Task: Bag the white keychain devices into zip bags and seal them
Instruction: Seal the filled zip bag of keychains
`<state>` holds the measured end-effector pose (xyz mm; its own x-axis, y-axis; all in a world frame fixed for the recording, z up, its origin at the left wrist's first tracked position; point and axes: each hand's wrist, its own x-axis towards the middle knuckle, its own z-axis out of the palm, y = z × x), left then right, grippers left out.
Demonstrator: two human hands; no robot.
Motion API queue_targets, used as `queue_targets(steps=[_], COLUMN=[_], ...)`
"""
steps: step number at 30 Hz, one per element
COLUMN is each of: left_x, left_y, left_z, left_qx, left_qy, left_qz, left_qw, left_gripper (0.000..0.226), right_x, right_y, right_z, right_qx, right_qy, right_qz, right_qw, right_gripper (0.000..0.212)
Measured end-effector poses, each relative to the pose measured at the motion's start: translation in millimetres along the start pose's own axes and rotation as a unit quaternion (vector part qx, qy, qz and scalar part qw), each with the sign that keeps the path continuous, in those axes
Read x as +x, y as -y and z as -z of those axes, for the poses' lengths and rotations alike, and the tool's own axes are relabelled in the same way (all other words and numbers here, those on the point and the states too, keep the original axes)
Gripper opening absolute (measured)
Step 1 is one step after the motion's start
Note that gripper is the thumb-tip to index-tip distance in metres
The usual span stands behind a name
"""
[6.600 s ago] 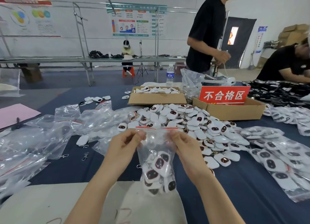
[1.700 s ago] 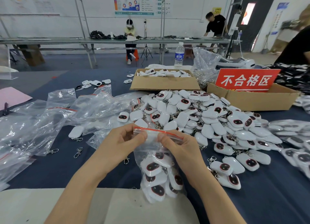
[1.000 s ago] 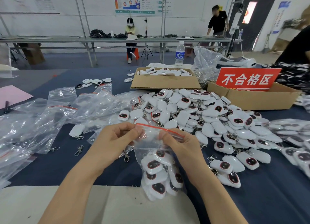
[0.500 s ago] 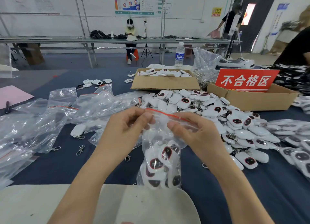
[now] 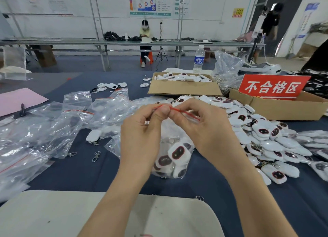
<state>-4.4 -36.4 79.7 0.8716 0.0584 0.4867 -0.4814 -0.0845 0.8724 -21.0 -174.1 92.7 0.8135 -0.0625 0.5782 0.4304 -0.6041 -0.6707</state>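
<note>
I held the clear plastic zip bag (image 5: 174,135) upright over the dark blue worktop (image 5: 85,173), with several white oval keychain devices (image 5: 178,152) with dark faces collected in its lower half. My left hand (image 5: 142,137) and right hand (image 5: 204,130) met at the red seal strip (image 5: 184,112), the fingers of each pinching it. Loose white devices (image 5: 257,135) lay heaped to the right.

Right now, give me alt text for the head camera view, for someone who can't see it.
The person's left hand and right hand pinch the red zip strip of a clear plastic zip bag holding white keychain devices, over a dark blue table. A heap of loose white devices lies at right, empty clear bags at left.
</note>
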Motion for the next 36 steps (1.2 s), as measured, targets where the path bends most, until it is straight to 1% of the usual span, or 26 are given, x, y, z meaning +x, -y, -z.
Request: queue_targets(steps=[4,6,8,11,14,17,20,22,24,26,28,33,34,36], left_x=[1,2,3,2,1,2,2,2,3,4,4,4,5,6], left_y=[0,-3,-5,-5,-7,-10,-12,-13,-13,-14,-14,-15,-14,-13], left_z=[5,8,9,10,10,10,10,11,13,14,13,12,12,13], left_qx=[0.034,0.053,0.075,0.092,0.092,0.095,0.099,0.102,0.107,0.103,0.1,0.084,0.079,0.068], left_qy=[-0.032,-0.042,-0.042,-0.039,-0.039,-0.039,-0.036,-0.036,-0.043,-0.05,-0.052,-0.048,-0.047,-0.047], left_qz=[-0.032,-0.057,-0.08,-0.093,-0.093,-0.094,-0.087,-0.084,-0.082,-0.079,-0.077,-0.068,-0.063,-0.053], left_qw=[0.998,0.996,0.993,0.991,0.991,0.99,0.991,0.991,0.99,0.99,0.991,0.993,0.994,0.995], left_gripper=[0.019,0.021,0.024,0.026,0.026,0.029,0.029,0.027,0.028,0.029,0.027,0.02,0.019,0.019], right_x=[1,1,2,2,2,2,1,1,1,1,1,0,0,1], right_y=[-2,-2,-2,-4,-6,-9,-13,-13,-13,-14,-15,-21,-22,-25], right_z=[-9,-12,-11,-7,-7,-8,-7,-7,-5,-2,1,2,2,2], right_qx=[0.012,0.019,0.03,0.041,0.004,-0.011,-0.009,-0.005,0.004,0.009,-0.004,-0.056,-0.061,-0.077], right_qy=[-0.018,-0.04,-0.052,-0.031,-0.024,-0.042,-0.064,-0.066,-0.045,-0.002,0.014,-0.02,-0.029,-0.042], right_qz=[-0.038,-0.059,-0.069,-0.067,-0.054,-0.062,-0.076,-0.074,-0.07,-0.062,-0.05,-0.07,-0.075,-0.08], right_qw=[0.999,0.997,0.996,0.996,0.998,0.997,0.995,0.995,0.997,0.998,0.999,0.996,0.995,0.993], right_gripper=[0.02,0.022,0.022,0.013,0.017,0.012,0.023,0.027,0.022,0.014,0.018,0.016,0.017,0.031])
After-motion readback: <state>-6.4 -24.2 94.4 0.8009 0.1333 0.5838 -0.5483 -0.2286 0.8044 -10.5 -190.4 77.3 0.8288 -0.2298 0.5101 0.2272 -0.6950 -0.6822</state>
